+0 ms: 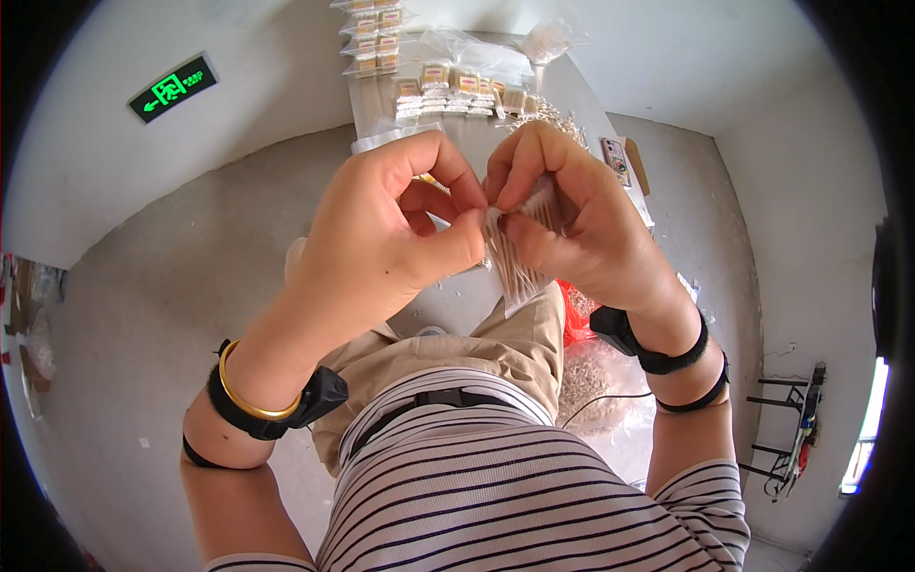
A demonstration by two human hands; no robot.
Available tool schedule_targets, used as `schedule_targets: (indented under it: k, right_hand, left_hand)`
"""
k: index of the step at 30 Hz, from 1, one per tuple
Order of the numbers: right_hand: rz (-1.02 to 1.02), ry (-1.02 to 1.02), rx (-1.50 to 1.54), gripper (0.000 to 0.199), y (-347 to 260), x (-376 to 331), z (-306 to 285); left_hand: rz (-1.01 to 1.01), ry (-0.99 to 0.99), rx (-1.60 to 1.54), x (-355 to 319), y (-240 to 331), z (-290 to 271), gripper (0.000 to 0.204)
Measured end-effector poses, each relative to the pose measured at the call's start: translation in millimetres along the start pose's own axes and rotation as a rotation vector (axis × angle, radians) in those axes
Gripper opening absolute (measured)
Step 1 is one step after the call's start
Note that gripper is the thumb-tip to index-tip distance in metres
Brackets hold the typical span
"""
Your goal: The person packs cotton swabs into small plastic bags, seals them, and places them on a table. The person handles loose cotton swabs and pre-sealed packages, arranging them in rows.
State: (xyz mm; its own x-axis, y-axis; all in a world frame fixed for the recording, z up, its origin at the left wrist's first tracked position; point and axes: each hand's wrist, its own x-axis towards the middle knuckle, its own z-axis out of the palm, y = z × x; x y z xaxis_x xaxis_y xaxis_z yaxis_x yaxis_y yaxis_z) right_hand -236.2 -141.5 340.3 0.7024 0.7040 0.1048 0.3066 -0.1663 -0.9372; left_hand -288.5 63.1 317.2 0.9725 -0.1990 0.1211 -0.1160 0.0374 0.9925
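Note:
Both hands are raised in front of me, fingertips meeting at the top edge of a small clear plastic bag of cotton swabs. Thin brown sticks show through the film, and the bag hangs tilted below the fingers. My left hand pinches the bag's upper corner between thumb and fingers. My right hand is closed round the bag's upper right side, its thumb pressed to the front. The exact edge under the fingertips is partly hidden.
Beyond my hands stands a table bearing packed swab bundles, loose swabs and a phone. Stacked bags rise at its far left. By my right leg sits a large clear bag of swabs. A black rack is at the right.

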Motion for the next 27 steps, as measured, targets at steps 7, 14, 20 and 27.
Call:
schedule_targets:
  k: [7, 14, 20, 27]
  right_hand:
    - [-0.008, 0.029, -0.045, 0.019, -1, 0, 2]
    - [-0.144, -0.004, -0.323, 0.025, -13, -1, -3]
    - [-0.12, -0.03, -0.339, 0.023, -21, -1, -1]
    - [-0.172, -0.003, -0.333, 0.02, -15, -1, 2]
  left_hand:
    - [-0.004, 0.026, 0.025, -4, 4, 5, 0.015]
    - [0.129, 0.084, 0.168, -10, 5, 8, 0.017]
    - [0.216, 0.148, 0.299, -17, 5, 13, 0.019]
    - [0.18, 0.146, 0.241, -19, -2, 13, 0.021]
